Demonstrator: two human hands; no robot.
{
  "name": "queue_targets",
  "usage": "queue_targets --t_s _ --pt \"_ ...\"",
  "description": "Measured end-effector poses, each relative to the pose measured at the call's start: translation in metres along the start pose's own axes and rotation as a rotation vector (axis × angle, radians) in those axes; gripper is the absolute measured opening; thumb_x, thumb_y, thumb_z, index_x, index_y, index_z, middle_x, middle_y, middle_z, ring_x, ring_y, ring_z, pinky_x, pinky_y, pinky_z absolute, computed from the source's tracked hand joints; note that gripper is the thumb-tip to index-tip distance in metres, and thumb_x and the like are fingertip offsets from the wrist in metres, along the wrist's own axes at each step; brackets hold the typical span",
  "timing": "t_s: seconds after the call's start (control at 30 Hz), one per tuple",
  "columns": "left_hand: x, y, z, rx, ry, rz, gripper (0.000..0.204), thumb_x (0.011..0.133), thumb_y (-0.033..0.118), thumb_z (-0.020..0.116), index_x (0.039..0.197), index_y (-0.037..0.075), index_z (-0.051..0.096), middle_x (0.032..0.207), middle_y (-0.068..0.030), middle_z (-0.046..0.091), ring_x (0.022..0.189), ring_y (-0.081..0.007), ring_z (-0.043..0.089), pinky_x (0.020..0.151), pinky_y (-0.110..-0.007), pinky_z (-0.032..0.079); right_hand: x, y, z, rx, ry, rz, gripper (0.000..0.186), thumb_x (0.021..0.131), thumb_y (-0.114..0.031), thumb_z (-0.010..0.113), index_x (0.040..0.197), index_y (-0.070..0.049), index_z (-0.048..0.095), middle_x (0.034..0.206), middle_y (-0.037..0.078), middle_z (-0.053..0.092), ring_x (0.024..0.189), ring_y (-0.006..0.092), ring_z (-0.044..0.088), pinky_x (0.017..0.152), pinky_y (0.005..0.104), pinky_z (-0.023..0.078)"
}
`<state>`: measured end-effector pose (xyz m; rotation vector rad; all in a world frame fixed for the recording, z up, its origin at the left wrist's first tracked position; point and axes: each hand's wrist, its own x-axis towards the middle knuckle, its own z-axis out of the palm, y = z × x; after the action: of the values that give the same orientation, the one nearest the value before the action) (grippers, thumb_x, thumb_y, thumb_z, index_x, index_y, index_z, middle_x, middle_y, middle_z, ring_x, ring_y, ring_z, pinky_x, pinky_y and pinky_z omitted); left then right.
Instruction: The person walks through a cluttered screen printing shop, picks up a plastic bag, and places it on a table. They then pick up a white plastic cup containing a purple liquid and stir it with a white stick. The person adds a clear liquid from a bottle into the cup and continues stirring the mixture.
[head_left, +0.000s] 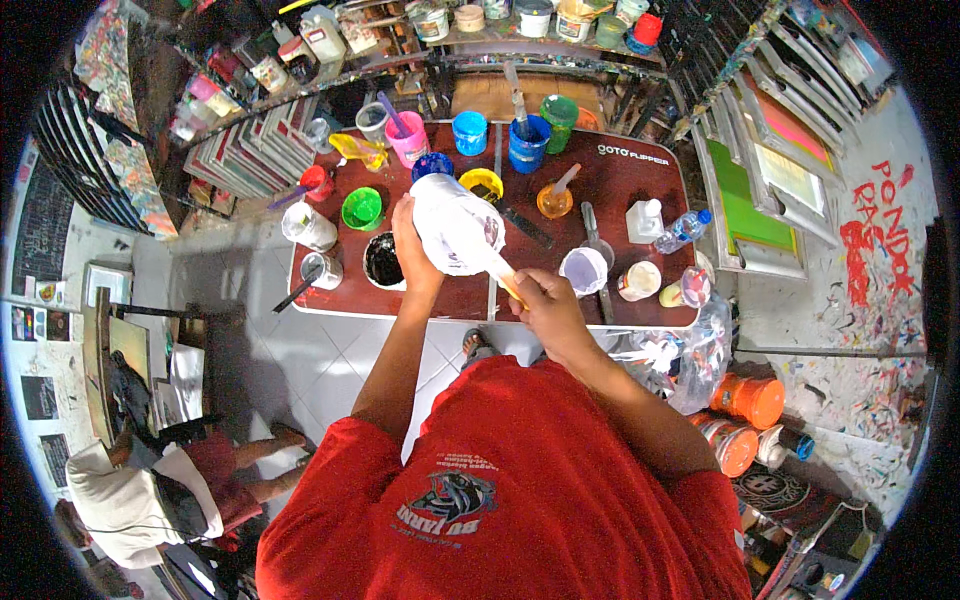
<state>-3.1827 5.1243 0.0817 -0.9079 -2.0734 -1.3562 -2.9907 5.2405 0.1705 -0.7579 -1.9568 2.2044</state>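
Observation:
My left hand [418, 248] is wrapped round the side of a white paint tub [450, 222], held tilted above the dark red table [345, 270]. My right hand [548, 308] grips a paint-coated spatula [503, 273] by its yellowish handle. Its white end reaches the tub's mouth, and the tip is hidden. Close to my left hand on the table stands a tub with black paint inside [384, 262]. A tub with pale lilac paint [583, 272] is just beyond my right hand.
Around them stand a green cup [362, 209], a yellow tub [481, 186], a blue bucket [529, 145] and a water bottle [684, 232]. Framed screens [752, 205] lean at the right. Orange buckets [752, 398] lie at lower right. Another person [150, 500] sits at lower left.

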Motion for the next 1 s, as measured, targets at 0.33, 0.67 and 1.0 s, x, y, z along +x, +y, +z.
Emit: queue_targets --t_s 0.33,0.67,1.0 --pt "0.021 0.026 0.025 -0.115 0.117 -0.056 0.071 0.068 0.023 0.077 0.126 0.000 0.044 0.126 -0.0230 0.047 0.121 -0.0378 0.043 0.103 -0.043 0.033 -0.020 -0.022 -0.002 -0.080 0.167 -0.225 0.032 0.095 -0.024 0.046 0.079 0.000 0.060 0.058 0.005 0.054 0.052 0.0146 0.052 0.052 0.0326 0.041" --pt "0.009 0.045 0.027 -0.099 0.038 -0.065 0.072 0.066 0.020 0.079 0.126 0.000 0.043 0.124 -0.0228 0.049 0.118 -0.0380 0.045 0.101 -0.044 0.035 -0.009 -0.007 -0.016 0.066 0.054 -0.185 0.030 0.097 -0.024 0.045 0.080 -0.002 0.056 0.060 -0.002 0.047 0.048 0.0043 0.037 0.044 0.0217 0.029" --pt "0.012 0.031 0.023 -0.104 0.070 -0.011 0.067 0.069 0.016 0.075 0.125 -0.001 0.043 0.126 -0.0232 0.048 0.119 -0.0385 0.045 0.103 -0.044 0.034 -0.016 0.010 -0.029 0.137 0.015 -0.242 0.033 0.098 -0.030 0.045 0.082 -0.004 0.056 0.060 -0.004 0.044 0.048 0.0045 0.036 0.043 0.0222 0.028"
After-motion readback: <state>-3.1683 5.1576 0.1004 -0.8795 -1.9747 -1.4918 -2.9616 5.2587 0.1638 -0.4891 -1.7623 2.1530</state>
